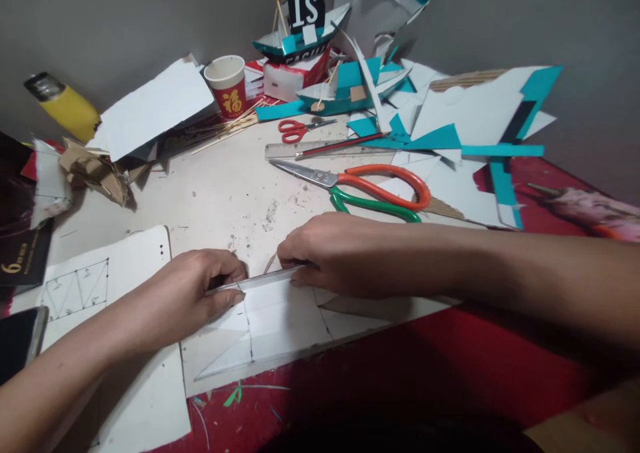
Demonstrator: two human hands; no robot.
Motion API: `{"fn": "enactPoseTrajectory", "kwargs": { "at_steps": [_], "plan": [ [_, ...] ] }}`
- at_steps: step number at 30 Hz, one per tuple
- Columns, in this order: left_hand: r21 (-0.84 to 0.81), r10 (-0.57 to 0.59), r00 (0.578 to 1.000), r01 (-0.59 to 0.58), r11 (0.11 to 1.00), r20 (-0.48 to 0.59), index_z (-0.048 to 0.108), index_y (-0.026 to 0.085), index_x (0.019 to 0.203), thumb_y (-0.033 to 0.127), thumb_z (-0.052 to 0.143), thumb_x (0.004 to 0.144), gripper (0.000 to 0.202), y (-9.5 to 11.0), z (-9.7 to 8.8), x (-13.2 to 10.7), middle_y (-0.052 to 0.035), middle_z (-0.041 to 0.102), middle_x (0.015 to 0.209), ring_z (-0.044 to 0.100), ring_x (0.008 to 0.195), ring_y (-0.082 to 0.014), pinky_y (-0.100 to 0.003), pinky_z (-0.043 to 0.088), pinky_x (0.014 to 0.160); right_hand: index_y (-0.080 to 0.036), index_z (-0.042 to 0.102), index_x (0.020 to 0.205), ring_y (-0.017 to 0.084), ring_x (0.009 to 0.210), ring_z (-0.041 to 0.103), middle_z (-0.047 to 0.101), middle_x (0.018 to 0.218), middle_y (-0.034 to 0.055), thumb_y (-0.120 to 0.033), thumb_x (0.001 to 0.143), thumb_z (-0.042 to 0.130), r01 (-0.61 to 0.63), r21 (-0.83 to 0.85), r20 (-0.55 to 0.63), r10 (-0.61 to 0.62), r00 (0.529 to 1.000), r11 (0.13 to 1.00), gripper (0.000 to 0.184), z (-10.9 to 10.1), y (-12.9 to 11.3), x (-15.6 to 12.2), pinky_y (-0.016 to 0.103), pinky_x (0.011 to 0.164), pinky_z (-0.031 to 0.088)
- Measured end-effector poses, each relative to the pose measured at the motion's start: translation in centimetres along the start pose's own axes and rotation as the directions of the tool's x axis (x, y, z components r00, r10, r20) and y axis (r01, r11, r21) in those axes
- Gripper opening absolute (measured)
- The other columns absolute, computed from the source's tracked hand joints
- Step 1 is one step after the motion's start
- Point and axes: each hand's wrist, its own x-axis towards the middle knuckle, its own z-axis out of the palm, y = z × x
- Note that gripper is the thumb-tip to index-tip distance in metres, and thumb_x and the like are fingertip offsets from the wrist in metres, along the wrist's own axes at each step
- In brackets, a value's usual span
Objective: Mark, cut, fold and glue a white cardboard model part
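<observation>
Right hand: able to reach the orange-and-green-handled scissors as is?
Probably yes: the big scissors lie just beyond the right hand, nothing seems on top, though it'd first release the white sheet.

Large scissors [326, 179], small scissors [305, 127] and a ruler [281, 151] lie beyond the fingers [227, 261] on a pale-topped red table [215, 203].

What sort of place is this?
Likely a papercraft work corner, perhaps at home: orange-and-green-handled metal scissors, a black-sailed, teal-and-white model boat, and heaped white-and-teal card scraps suggest it.
</observation>
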Motion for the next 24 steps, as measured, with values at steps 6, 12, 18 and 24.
{"fn": "enactPoseTrajectory", "kwargs": {
  "at_steps": [6,12,18,24],
  "plan": [
    [0.044,0.042,0.998,-0.04,0.998,-0.051,0.066,0.02,0.08,0.026,0.05,0.084,0.017,0.3,0.3,0.2,-0.0015,0.062,0.073,0.053,0.064,-0.0165,-0.028,0.037,0.057,-0.019,0.068,0.082,0.018,0.065,0.059,0.069,0.075,0.0048,-0.012,0.083,0.058,0.033,-0.074,-0.034,-0.036,0.999,0.997,0.012,0.9,-0.1,0.0,0.029,0.053,0.032],
    [0.15,0.199,0.969,-0.178,0.973,-0.143,0.069,0.02,0.086,0.022,0.051,0.085,0.018,0.3,1.2,-0.2,-0.0046,0.066,0.079,0.061,0.073,-0.0195,-0.03,0.045,0.067,-0.02,0.061,0.077,0.015,0.063,0.053,0.061,0.072,0.0,-0.007,0.081,0.056,0.127,-0.104,-0.139,-0.141,0.98,0.986,0.014,2.1,-0.3,-1.0,0.028,0.057,0.034],
    [0.163,0.28,0.942,-0.252,0.954,-0.186,0.071,0.02,0.099,0.018,0.052,0.085,0.024,-0.4,1.6,-1.3,-0.0081,0.071,0.091,0.064,0.088,-0.0232,-0.037,0.05,0.081,-0.017,0.059,0.075,0.018,0.063,0.045,0.056,0.07,0.0037,0.001,0.08,0.053,0.152,-0.338,-0.226,-0.237,0.945,0.929,0.02,3.1,-2.3,-2.6,0.031,0.056,0.028],
    [-0.164,0.029,0.972,-0.069,0.984,-0.233,0.068,0.027,0.117,0.019,0.057,0.082,0.036,-1.5,1.0,-3.8,-0.0052,0.071,0.11,0.065,0.096,-0.0228,-0.035,0.051,0.082,-0.017,0.059,0.074,0.017,0.062,0.047,0.056,0.072,0.0037,0.0,0.078,0.055,0.083,-0.294,-0.271,-0.166,0.948,0.952,0.018,3.8,-1.6,-2.2,0.029,0.055,0.029]
  ]
}}
